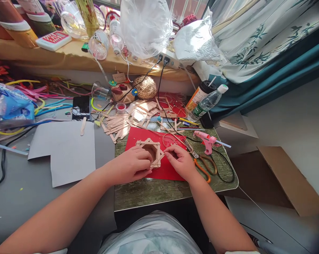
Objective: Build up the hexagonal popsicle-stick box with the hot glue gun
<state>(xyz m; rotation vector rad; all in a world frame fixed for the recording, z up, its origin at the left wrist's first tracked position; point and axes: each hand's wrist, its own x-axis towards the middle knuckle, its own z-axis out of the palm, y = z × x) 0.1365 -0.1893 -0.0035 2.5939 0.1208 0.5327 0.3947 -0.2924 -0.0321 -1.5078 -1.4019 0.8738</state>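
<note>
Facing apparent window (195,7): tabletop (138,197), red sheet (168,170)

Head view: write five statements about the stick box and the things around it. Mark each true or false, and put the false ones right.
1. The left hand is on the stick box. True.
2. The glue gun lies left of the red sheet. False: it lies to the right of it.
3. A lone stick lies on the white paper. True.
4. The right hand holds the scissors. False: they lie on the table, beside that hand.
5. The bottle is next to the cup. True.
</note>
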